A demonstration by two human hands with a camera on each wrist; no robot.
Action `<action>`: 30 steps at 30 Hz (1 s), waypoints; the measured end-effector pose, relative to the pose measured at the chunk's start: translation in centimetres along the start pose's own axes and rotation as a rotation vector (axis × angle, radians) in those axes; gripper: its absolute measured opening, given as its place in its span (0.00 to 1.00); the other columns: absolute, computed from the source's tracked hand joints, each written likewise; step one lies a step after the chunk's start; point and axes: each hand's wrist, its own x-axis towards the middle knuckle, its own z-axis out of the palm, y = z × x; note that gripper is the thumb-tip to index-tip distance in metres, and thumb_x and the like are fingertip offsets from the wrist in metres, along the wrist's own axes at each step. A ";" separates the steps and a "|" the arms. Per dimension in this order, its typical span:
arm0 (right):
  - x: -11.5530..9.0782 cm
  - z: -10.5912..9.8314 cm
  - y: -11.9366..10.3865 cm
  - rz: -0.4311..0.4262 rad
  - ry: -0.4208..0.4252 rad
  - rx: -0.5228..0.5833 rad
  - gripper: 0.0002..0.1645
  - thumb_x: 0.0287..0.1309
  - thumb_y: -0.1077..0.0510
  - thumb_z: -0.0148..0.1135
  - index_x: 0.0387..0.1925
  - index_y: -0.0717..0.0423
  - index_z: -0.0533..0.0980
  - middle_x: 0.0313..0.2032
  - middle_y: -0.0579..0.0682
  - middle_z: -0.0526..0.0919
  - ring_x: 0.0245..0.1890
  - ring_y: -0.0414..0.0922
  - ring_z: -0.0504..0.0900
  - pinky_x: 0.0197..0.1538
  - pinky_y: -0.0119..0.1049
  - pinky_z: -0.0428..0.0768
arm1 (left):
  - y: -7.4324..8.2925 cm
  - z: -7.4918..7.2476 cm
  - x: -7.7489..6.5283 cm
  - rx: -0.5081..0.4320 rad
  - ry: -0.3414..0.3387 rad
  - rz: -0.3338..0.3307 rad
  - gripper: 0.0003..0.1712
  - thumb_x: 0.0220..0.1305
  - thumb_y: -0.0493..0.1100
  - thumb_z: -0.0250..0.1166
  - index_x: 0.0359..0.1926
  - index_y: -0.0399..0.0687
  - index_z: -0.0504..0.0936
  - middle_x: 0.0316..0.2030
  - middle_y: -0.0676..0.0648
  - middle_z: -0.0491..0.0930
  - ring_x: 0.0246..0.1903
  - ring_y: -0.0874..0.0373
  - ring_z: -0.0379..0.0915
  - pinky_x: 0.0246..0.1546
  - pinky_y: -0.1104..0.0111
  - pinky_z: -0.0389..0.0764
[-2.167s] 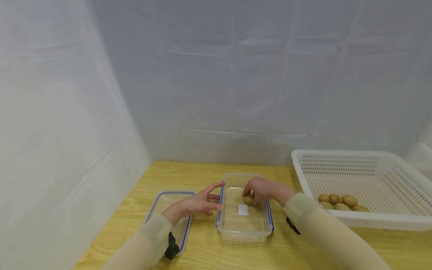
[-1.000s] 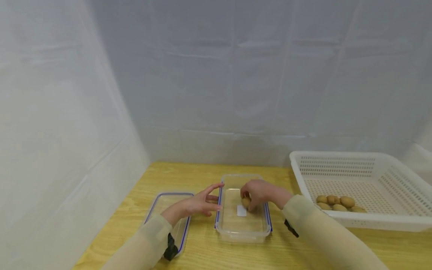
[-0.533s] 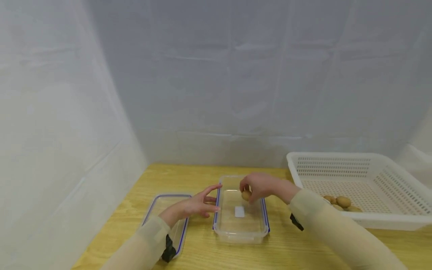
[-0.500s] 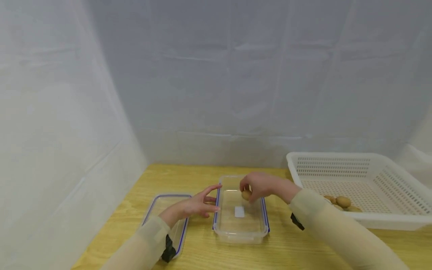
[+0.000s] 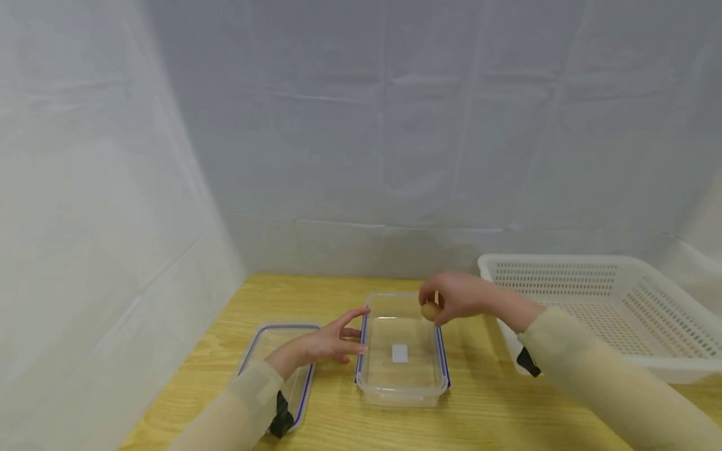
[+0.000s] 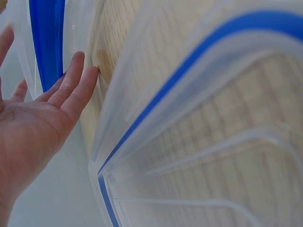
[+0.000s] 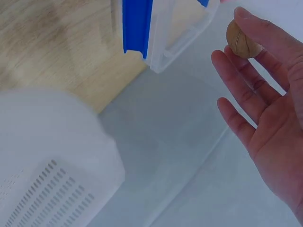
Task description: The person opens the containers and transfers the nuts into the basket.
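Observation:
My right hand pinches a tan walnut between thumb and fingertips; a curved seam shows on its shell. In the head view, hand and walnut are over the far right corner of a clear lidless food box with blue side clips. A white label shows through the box, and no other walnut is in it. Fingers spread, my left hand stands at the box's left side, its fingertips right at the rim. In the left wrist view, the fingers of that hand extend beside a blue clip.
Left of the box lies its clear lid with a blue seal, partly under my left wrist. A white perforated basket stands on the right; my right sleeve hides its near left part. White sheeting encloses the wooden table.
My right hand has lifted the walnut from inside the box, up and to the right. Its sleeve now hides the walnuts seen earlier in the basket. The left hand has stayed at the box.

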 end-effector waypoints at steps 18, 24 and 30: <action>-8.4 -2.5 3.8 0.127 0.176 0.127 0.22 0.51 0.59 0.74 0.48 0.57 0.79 0.40 0.43 0.80 0.36 0.39 0.79 0.39 0.38 0.78 | 0.0 0.1 0.0 0.011 0.009 0.005 0.46 0.66 0.43 0.65 0.76 0.59 0.48 0.67 0.29 0.57 0.63 0.37 0.61 0.48 0.52 0.76; -11.2 -2.5 5.4 0.201 0.262 0.139 0.23 0.51 0.56 0.75 0.48 0.56 0.79 0.43 0.45 0.81 0.38 0.41 0.79 0.39 0.38 0.78 | -0.1 0.1 0.0 0.001 0.007 0.004 0.47 0.65 0.43 0.66 0.76 0.60 0.48 0.67 0.29 0.57 0.62 0.37 0.62 0.49 0.52 0.76; -13.6 -2.3 6.9 0.256 0.336 0.132 0.24 0.51 0.53 0.74 0.49 0.57 0.78 0.45 0.48 0.80 0.39 0.41 0.80 0.39 0.37 0.78 | 0.0 0.2 0.0 0.001 0.007 0.005 0.46 0.65 0.44 0.66 0.76 0.60 0.49 0.67 0.29 0.58 0.62 0.37 0.63 0.49 0.51 0.76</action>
